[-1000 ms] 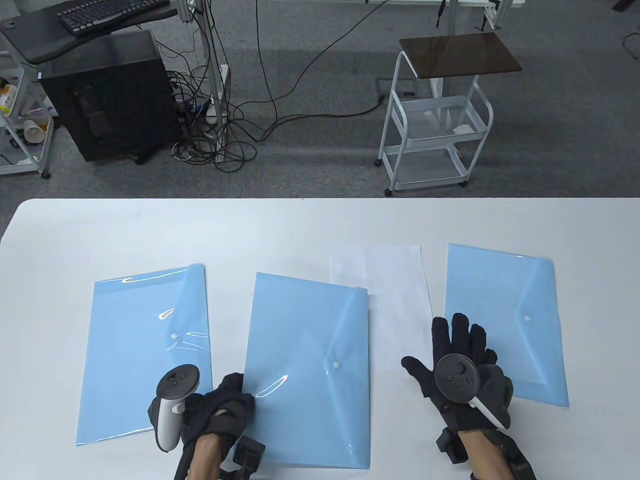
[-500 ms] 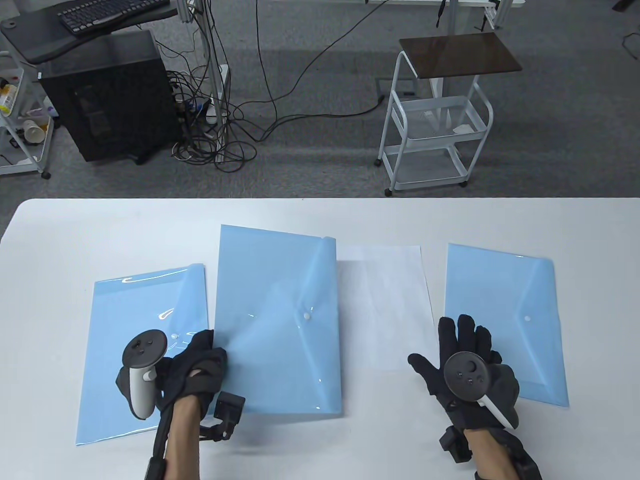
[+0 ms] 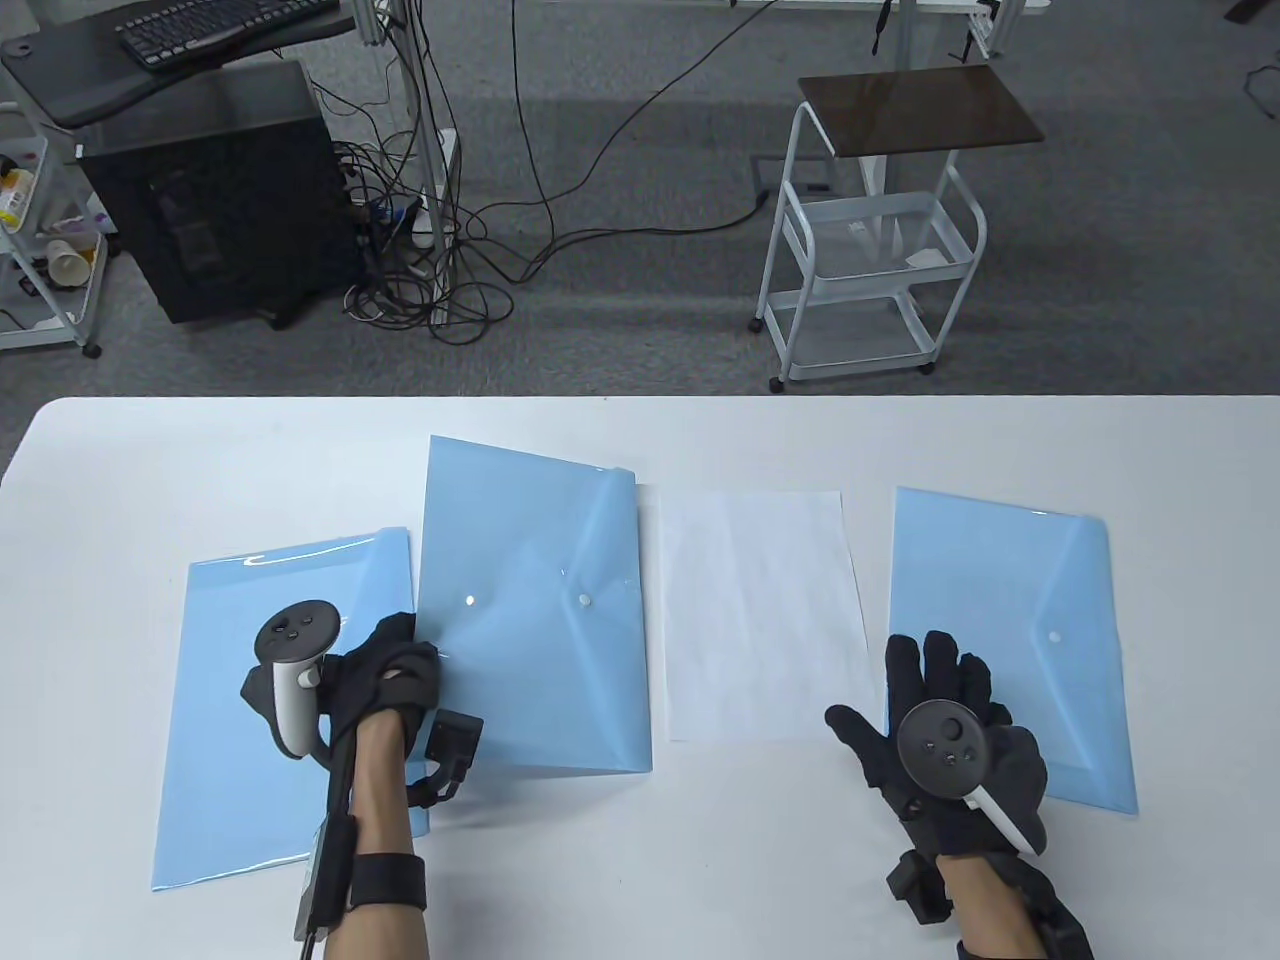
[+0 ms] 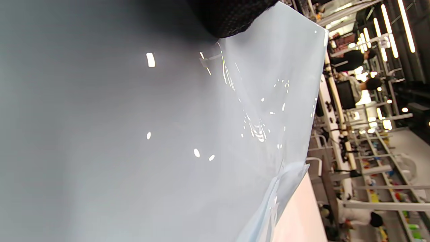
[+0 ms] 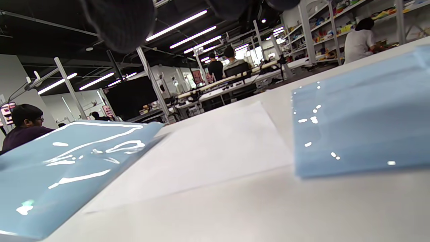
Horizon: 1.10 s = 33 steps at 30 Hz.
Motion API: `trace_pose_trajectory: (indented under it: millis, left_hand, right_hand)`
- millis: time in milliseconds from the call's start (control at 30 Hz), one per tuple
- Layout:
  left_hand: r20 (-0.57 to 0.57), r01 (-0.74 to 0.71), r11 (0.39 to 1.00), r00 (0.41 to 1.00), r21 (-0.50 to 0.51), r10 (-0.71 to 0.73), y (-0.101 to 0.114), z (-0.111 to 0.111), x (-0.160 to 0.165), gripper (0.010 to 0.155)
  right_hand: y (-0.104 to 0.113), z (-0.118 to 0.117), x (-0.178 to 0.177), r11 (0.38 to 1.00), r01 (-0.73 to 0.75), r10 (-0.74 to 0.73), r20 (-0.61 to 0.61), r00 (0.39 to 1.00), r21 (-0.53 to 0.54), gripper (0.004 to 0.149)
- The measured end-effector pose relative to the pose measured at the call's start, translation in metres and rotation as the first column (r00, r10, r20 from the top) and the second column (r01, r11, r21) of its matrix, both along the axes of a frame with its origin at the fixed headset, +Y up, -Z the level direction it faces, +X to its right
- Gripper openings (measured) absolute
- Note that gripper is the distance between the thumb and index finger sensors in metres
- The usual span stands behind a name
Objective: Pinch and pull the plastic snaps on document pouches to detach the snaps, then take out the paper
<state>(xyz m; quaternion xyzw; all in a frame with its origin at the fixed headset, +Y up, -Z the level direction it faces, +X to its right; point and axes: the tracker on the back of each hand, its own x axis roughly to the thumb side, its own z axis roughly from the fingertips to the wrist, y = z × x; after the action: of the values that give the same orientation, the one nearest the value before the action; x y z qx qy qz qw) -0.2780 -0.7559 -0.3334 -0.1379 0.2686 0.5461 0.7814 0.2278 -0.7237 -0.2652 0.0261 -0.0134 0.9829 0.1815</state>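
Note:
Three light-blue document pouches and one white paper sheet [image 3: 760, 620] lie on the white table [image 3: 640, 440]. My left hand [image 3: 410, 650] grips the left edge of the middle pouch [image 3: 540, 620], which is tilted up and overlaps the left pouch [image 3: 230, 790]. Its white snap [image 3: 585, 600] shows on the flap. In the left wrist view this pouch [image 4: 168, 134] fills the frame under a gloved fingertip [image 4: 231, 16]. My right hand [image 3: 930, 670] lies flat with spread fingers over the near-left corner of the right pouch [image 3: 1040, 590]; its snap [image 3: 1054, 636] is closed. The right wrist view shows the paper [image 5: 208, 148] between two pouches.
Beyond the table's far edge stand a white wire cart [image 3: 870, 250] and a black computer tower [image 3: 210, 190] with tangled cables. Bare table surface runs along the far edge and at the near middle. People sit at benches far off in the wrist views.
My left hand has carried the middle pouch left and away from me, uncovering the whole paper sheet; the pouch now overlaps the left pouch. My right hand has hardly shifted.

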Motion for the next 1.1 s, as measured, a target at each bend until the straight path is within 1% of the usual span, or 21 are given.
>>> trace_pose_trajectory:
  millis: [67, 133, 233, 367, 433, 633, 667, 767, 933, 1067, 1100]
  left_hand:
    - [-0.011, 0.048, 0.999, 0.999, -0.012, -0.048, -0.003, -0.004, -0.001, 0.05]
    - [-0.014, 0.065, 0.998, 0.998, -0.014, -0.065, -0.007, -0.008, -0.001, 0.052]
    - [-0.015, 0.081, 0.997, 0.997, 0.001, -0.081, -0.01, -0.013, 0.002, 0.055]
    - [-0.029, 0.16, 0.987, 0.987, 0.008, -0.159, -0.011, -0.018, 0.005, 0.059]
    - [-0.035, 0.225, 0.974, 0.974, 0.012, -0.224, -0.012, -0.02, 0.007, 0.06]
    - [-0.048, 0.305, 0.952, 0.951, 0.015, -0.304, -0.009, -0.018, 0.012, 0.064]
    - [-0.055, 0.331, 0.944, 0.942, 0.003, -0.33, -0.007, -0.017, 0.012, 0.064]
    - [-0.09, 0.384, 0.923, 0.92, 0.008, -0.382, -0.001, -0.01, 0.013, 0.064]
    - [-0.112, 0.509, 0.861, 0.857, 0.027, -0.503, 0.021, 0.001, 0.012, 0.067]
    - [-0.038, 0.554, 0.828, 0.832, 0.088, -0.553, 0.044, 0.012, 0.018, 0.076]
    - [-0.022, 0.555, 0.827, 0.831, 0.094, -0.555, 0.047, 0.014, 0.019, 0.079]
  right_hand:
    - [0.0, 0.0, -0.001, 1.0, -0.002, 0.002, -0.005, 1.0, -0.001, 0.092]
    - [0.0, 0.0, -0.002, 1.0, -0.005, 0.005, -0.009, 1.0, -0.001, 0.092]
    - [0.0, -0.001, -0.005, 1.0, -0.012, 0.012, -0.015, 1.0, 0.0, 0.092]
    - [-0.001, 0.0, -0.008, 1.0, -0.019, 0.019, -0.018, 1.0, -0.002, 0.092]
    - [0.0, 0.001, -0.008, 1.0, -0.02, 0.02, -0.019, 1.0, 0.001, 0.092]
    - [0.0, 0.001, -0.007, 1.0, -0.025, 0.025, -0.015, 1.0, 0.002, 0.091]
    - [0.0, 0.001, -0.007, 1.0, -0.023, 0.023, -0.013, 1.0, 0.0, 0.091]
    - [0.0, 0.001, -0.007, 1.0, -0.022, 0.022, -0.007, 1.0, -0.001, 0.091]
    - [0.0, 0.002, -0.007, 1.0, -0.027, 0.027, -0.003, 1.0, -0.001, 0.091]
    - [0.002, 0.004, -0.007, 1.0, -0.022, 0.022, -0.001, 1.0, 0.011, 0.091]
    - [0.002, 0.004, -0.007, 1.0, -0.022, 0.022, -0.001, 1.0, 0.012, 0.091]
